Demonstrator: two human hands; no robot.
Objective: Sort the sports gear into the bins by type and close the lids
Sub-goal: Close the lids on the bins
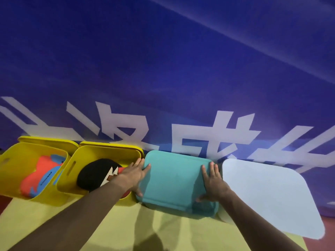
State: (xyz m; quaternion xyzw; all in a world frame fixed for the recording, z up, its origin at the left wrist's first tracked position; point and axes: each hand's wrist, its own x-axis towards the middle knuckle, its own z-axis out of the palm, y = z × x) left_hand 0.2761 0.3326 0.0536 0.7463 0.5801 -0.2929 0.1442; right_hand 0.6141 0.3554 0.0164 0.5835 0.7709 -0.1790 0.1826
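Observation:
A teal lid (175, 180) lies flat on top of the teal bin, third in a row of bins. My left hand (137, 175) lies on its left edge with straight fingers and the thumb down the near left side. My right hand (213, 182) lies flat on its right part, thumb at the near edge. Left of it stand two open yellow bins: the nearer one (76, 175) holds a black padded item (94, 173), the far-left one (10, 171) holds orange-and-blue gear (39, 178). A pale blue lid (268, 192) covers the rightmost bin.
The bins stand on a yellow mat (145, 230) against a purple banner wall (163, 69) with white lettering. Two yellow lids (49, 142) lean upright behind the yellow bins. Red floor (324, 230) shows at the right.

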